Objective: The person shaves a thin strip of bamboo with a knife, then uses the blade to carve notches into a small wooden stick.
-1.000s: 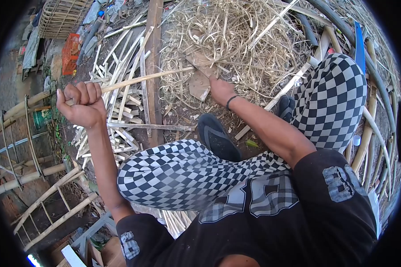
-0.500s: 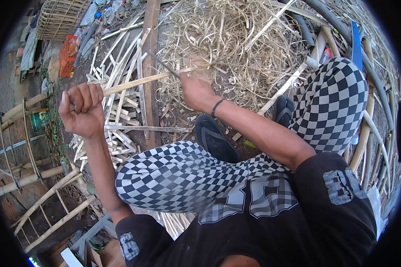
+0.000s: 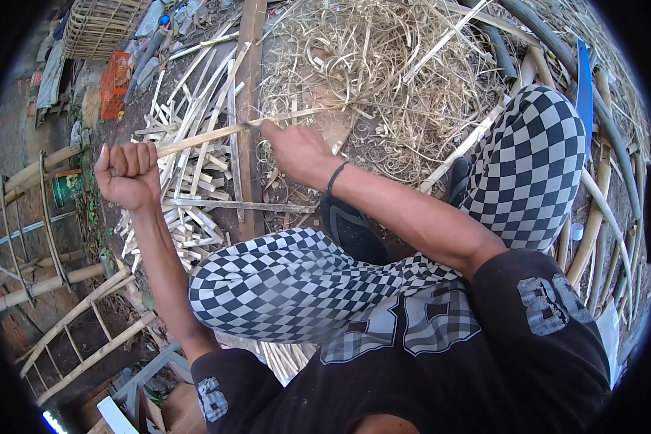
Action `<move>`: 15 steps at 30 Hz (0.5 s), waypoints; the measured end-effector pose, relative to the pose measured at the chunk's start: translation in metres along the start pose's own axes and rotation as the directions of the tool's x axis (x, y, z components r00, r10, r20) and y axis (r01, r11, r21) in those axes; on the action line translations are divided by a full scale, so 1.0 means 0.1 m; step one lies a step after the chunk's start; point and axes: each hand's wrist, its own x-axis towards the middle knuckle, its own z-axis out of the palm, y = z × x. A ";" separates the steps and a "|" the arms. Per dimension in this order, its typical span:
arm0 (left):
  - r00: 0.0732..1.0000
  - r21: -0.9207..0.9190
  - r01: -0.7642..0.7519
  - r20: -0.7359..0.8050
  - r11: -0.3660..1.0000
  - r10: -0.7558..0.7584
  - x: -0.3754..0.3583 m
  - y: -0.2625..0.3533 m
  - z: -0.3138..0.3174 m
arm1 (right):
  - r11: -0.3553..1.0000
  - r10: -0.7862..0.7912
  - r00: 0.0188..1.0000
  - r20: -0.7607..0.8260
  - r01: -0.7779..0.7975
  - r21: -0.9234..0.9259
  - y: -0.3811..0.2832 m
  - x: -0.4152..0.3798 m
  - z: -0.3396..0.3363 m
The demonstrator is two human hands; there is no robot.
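Observation:
My left hand (image 3: pixel 128 177), raised at the left, is closed around one end of a pale bamboo strip (image 3: pixel 206 136). The strip slants to the right over the ground toward a heap of curled shavings (image 3: pixel 383 79). In my right hand (image 3: pixel 298 154) is a knife (image 3: pixel 250 126) with a thin dark blade, seen nearly end-on against the strip; its handle is hidden in my fist. Several cut pale sticks (image 3: pixel 195 217) lie in a pile below the strip, between my left hand and a long brown plank (image 3: pixel 248 173).
A woven basket (image 3: pixel 98 29) and an orange plastic crate (image 3: pixel 113 85) stand at the upper left. Bamboo ladder-like frames (image 3: pixel 87 318) are at the left. A blue saw (image 3: pixel 584 90) and several poles (image 3: pixel 615 137) lie at the right. My checkered knees flank the work.
My right hand has moved left along the strip with the knife, and the blade has swung from pointing up-left to lying across the strip. My left hand has shifted slightly left.

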 end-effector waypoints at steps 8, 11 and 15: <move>0.997 0.111 0.001 -0.076 0.994 0.007 -0.11 -0.04 0.09 | 0.990 0.096 0.993 -0.071 -0.102 -0.094 0.60 -0.04 0.37; 0.999 0.108 -0.003 -0.054 0.994 0.009 -0.15 -0.07 0.14 | 0.993 0.095 0.993 -0.065 -0.099 -0.062 0.20 0.01 0.13; 0.999 0.136 0.011 -0.031 0.991 -0.007 -0.17 -0.07 0.26 | 0.997 -0.011 1.000 -0.016 0.010 -0.071 0.26 -0.04 0.17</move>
